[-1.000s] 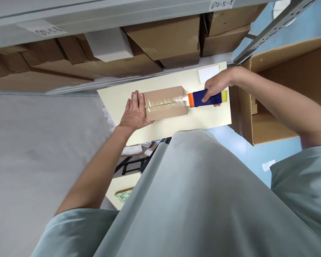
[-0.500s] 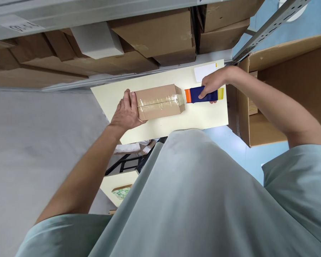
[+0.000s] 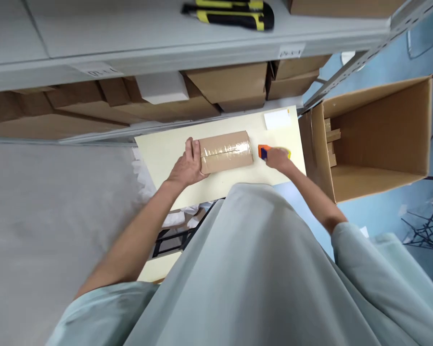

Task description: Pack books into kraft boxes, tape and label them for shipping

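My left hand (image 3: 187, 166) lies spread against the taped box (image 3: 226, 152), steadying it on the desk (image 3: 166, 149). My right hand (image 3: 278, 160) covers the tape dispenser (image 3: 263, 152); I cannot tell its grip.

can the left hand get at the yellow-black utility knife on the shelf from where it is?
Probably yes. The left hand rests on the end of the taped box on the table. The utility knife lies in the open on the shelf above, with nothing visible between them.

The left hand (image 3: 187, 166) steadies a taped box (image 3: 226, 152) while the right hand (image 3: 278, 158) covers a tape dispenser (image 3: 263, 152).
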{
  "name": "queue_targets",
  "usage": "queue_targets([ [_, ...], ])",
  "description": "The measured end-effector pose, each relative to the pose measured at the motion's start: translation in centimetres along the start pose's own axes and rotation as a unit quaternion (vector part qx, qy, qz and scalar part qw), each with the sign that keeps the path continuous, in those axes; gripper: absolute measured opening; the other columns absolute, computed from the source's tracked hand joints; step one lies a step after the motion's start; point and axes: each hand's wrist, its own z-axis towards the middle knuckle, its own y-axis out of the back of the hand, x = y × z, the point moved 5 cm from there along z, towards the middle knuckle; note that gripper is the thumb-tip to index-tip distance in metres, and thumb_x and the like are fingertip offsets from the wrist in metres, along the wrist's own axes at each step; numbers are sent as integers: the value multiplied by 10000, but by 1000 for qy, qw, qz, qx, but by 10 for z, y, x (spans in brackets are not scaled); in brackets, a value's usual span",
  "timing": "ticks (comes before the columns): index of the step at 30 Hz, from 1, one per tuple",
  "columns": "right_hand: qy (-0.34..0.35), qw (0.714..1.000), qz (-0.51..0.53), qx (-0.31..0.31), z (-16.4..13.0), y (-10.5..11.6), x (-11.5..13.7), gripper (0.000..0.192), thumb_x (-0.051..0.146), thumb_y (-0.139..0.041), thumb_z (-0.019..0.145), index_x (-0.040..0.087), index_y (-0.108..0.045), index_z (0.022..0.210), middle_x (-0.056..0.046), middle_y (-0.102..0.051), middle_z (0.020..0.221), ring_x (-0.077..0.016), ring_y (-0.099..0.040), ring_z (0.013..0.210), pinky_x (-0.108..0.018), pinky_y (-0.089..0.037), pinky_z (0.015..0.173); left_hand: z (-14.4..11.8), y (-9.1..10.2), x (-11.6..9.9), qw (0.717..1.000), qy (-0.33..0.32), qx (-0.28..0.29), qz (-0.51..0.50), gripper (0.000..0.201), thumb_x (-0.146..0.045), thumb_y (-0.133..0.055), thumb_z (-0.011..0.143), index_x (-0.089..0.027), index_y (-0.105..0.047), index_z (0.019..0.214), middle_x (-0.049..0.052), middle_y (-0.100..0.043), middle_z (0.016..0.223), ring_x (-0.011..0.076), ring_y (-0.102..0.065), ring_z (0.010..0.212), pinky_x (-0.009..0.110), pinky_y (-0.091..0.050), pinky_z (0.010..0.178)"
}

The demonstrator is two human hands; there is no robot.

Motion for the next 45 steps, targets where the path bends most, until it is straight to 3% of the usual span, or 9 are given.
queue_targets([
  [6, -78, 991, 90, -58, -63, 4, 9, 376, 382, -534, 1096, 139, -708, 1325, -220, -796, 1262, -376, -768, 1209, -405, -595, 975, -21, 7, 19, 997, -36, -62, -27, 1365, -413, -907, 749, -19, -103, 1779, 429, -106, 1801, 607, -443, 1560, 690, -480, 1203],
  [12, -30, 973, 180, -143, -92, 34, 48, 356, 354, -532, 1035, 199, -659, 1328, -148, -820, 1184, -357, -793, 1075, -404, -627, 896, -64, 22, 44, 991, -19, -127, -44, 1435, -473, -987, 671, -71, -182, 1788, 377, -185, 1816, 596, -119, 1700, 760, -209, 1347],
  [19, 215, 922, 85, -312, -108, 157, 192, 439, 334, -463, 1061, 125, -575, 1431, -228, -726, 1405, -378, -703, 1263, -476, -573, 1087, -68, 142, -37, 923, -194, -326, -65, 1182, -508, -769, 940, -217, -49, 1831, 189, -78, 1895, 426, 35, 1753, 686, -80, 1415],
  [23, 257, 881, -44, -395, -112, 236, 259, 473, 215, -453, 1053, 39, -556, 1480, -280, -703, 1437, -383, -646, 1361, -494, -470, 1214, -50, 210, -42, 898, -183, -391, -85, 1136, -408, -733, 968, -177, -22, 1823, 216, 10, 1892, 424, 40, 1753, 692, -147, 1406],
  [27, 214, 889, -120, -387, -94, 278, 293, 541, 147, -520, 1033, 1, -542, 1553, -289, -663, 1527, -366, -593, 1470, -476, -391, 1289, -28, 238, -28, 904, -161, -383, -97, 1089, -406, -754, 936, -112, -155, 1797, 264, -44, 1878, 449, -2, 1751, 693, -163, 1400],
  [30, 202, 900, -128, -365, -80, 283, 302, 566, 132, -522, 1043, -23, -527, 1587, -294, -623, 1584, -347, -555, 1522, -454, -349, 1327, -22, 228, -14, 913, -148, -367, -100, 1007, -420, -738, 937, -98, -263, 1765, 268, -91, 1874, 448, -44, 1752, 684, -165, 1402],
  [36, 214, 857, -37, -467, -79, 222, 269, 636, 226, -338, 1123, 8, -381, 1719, -260, -448, 1751, -345, -405, 1634, -509, -288, 1382, -39, 118, 54, 918, -19, -335, -210, 860, -524, -620, 1003, -103, -376, 1712, 282, -337, 1806, 447, -254, 1720, 667, -273, 1379],
  [41, 125, 906, 63, -399, -60, 61, 227, 753, 416, -308, 1153, -29, -236, 1756, -293, -233, 1841, -368, -182, 1752, -577, -266, 1395, -61, 5, 65, 879, 184, -287, -335, 822, -536, -527, 1048, -30, -386, 1680, 333, -527, 1655, 430, -484, 1608, 595, -398, 1338],
  [45, -12, 942, 130, -308, -32, -36, 200, 1090, 710, -451, 1089, -118, -153, 1733, -406, -113, 1815, -471, -175, 1737, -584, -313, 1357, -57, -20, 27, 859, 259, -298, -327, 1083, -694, -634, 973, 20, -286, 1708, 389, -437, 1690, 492, -462, 1598, 622, -418, 1305],
])
